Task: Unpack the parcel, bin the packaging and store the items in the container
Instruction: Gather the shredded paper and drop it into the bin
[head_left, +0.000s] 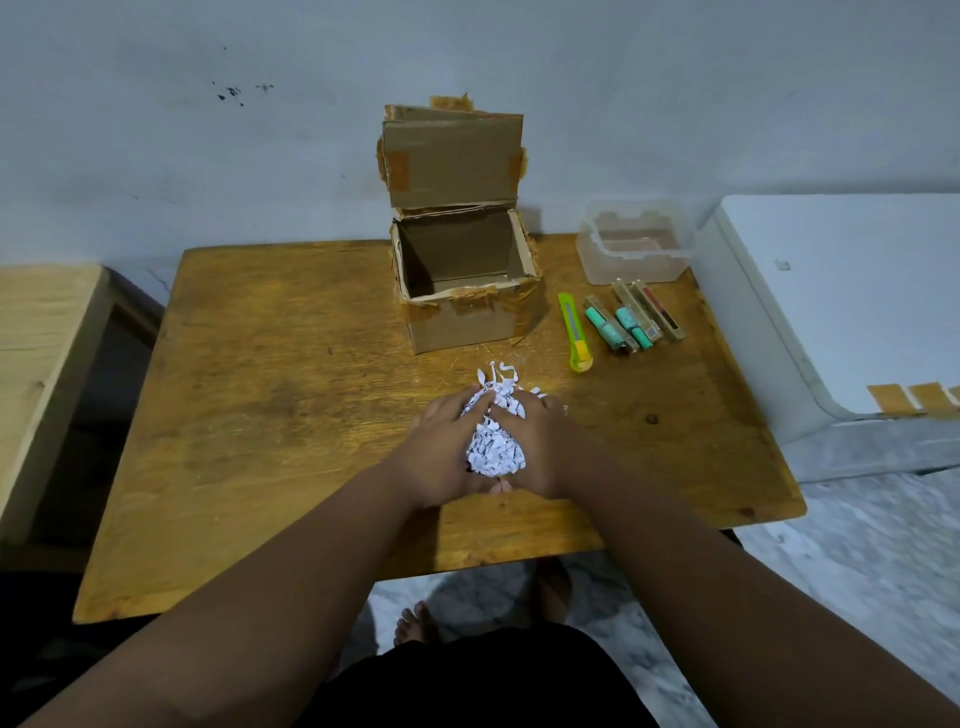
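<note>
Brown cardboard box (467, 280) on yellowish wooden table (260, 389), white black-flecked paper shreds (493, 441) before box, yellow-green cutter (574, 332), teal tubes (618, 325) right of box

I see the parcel box (467, 280) on the table (260, 415); container (638, 243) to its right; cutter (575, 332) and items (631, 322) before the container; shredded paper (493, 441) before the box.

open tabletop (249, 395) at left, cardboard box (467, 291) ahead, utility knife (575, 332) at right
</note>
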